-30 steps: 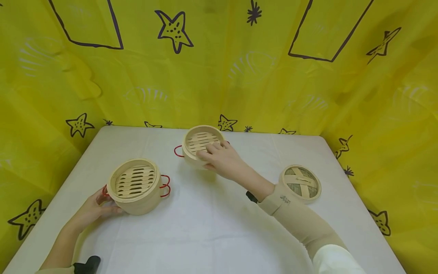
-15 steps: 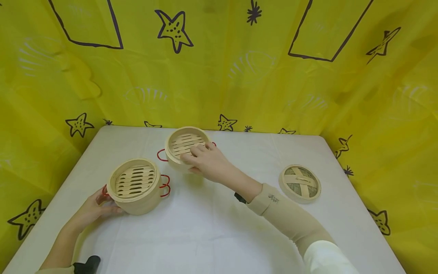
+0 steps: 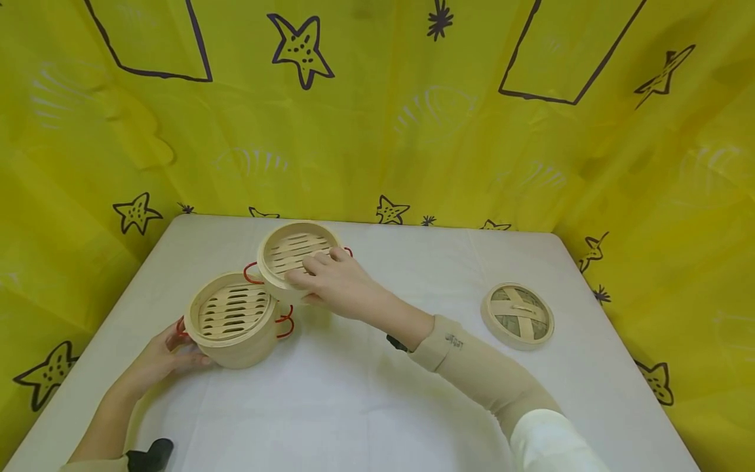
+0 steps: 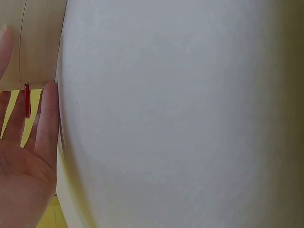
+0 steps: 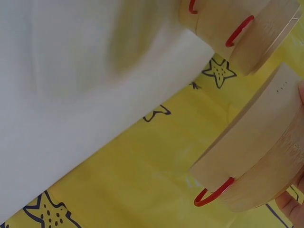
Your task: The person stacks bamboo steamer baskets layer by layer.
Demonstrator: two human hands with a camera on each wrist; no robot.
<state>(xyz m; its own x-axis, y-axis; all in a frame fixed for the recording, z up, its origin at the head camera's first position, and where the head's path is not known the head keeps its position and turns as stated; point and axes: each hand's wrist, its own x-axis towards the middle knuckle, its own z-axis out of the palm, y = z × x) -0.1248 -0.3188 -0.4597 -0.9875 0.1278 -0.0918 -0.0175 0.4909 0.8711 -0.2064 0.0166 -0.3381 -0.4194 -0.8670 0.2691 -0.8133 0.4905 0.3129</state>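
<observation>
Two round bamboo steamer tiers with red handles form a stack [image 3: 236, 347] at the left of the table. My left hand [image 3: 159, 364] holds the stack's left side, thumb along the front wall and fingers beside the red handle [image 4: 27, 100]. In my right hand [image 3: 336, 282] is another bamboo steamer tier [image 3: 289, 244], tilted and raised off the table; the hand grips its near right wall. The held tier's lower left edge overlaps the stack's right rim in the head view. From the right wrist view, a gap shows between the held tier [image 5: 256, 137] and the stack [image 5: 223, 28].
A round bamboo lid [image 3: 519, 316] with a crossed band and small handle lies on the right of the table. White cloth covers the tabletop [image 3: 354, 406]. A yellow patterned curtain [image 3: 366, 131] hangs behind and at both sides.
My right hand has carried the held steamer tier leftward from the table's back middle to beside the stack's upper right. The left hand and the stack have stayed in place.
</observation>
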